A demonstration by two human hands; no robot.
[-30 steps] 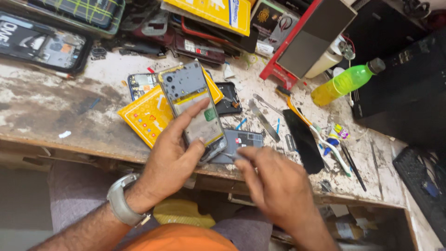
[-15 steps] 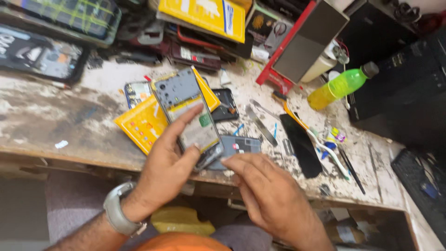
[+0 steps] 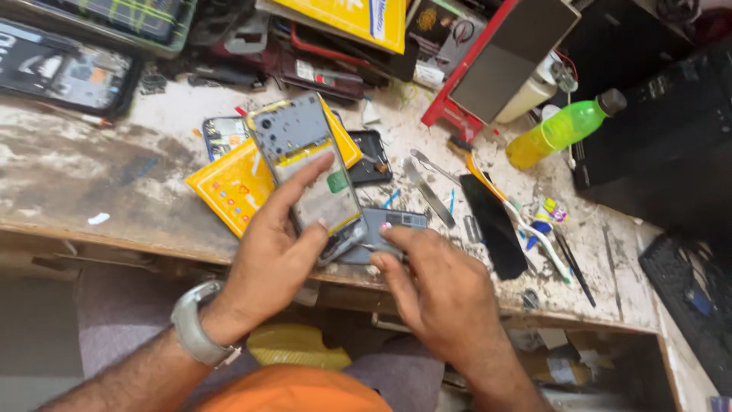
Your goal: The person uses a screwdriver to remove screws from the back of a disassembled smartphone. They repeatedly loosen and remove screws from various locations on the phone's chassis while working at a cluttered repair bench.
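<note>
The left hand (image 3: 278, 248) has the opened grey smartphone body with its back cover off (image 3: 305, 172), tilted up off the scarred wooden workbench (image 3: 91, 191), index finger laid along its exposed inner face and the thumb hooked round the lower edge. Fingers curled, a firm but shallow clasp. Beneath it lies a yellow printed packet (image 3: 232, 187). The right hand (image 3: 435, 286) is half closed, fingertips pressing down on a small flat grey phone part (image 3: 389, 225) at the bench's front edge; whether it actually pinches it cannot be told.

The phone body looks light, stiff and thin, and likely fragile where boards and the battery lie bare. The metal frame edges seem the safest place to grip, not the open middle. A green plastic bottle (image 3: 564, 130) lies well apart to the right.
</note>
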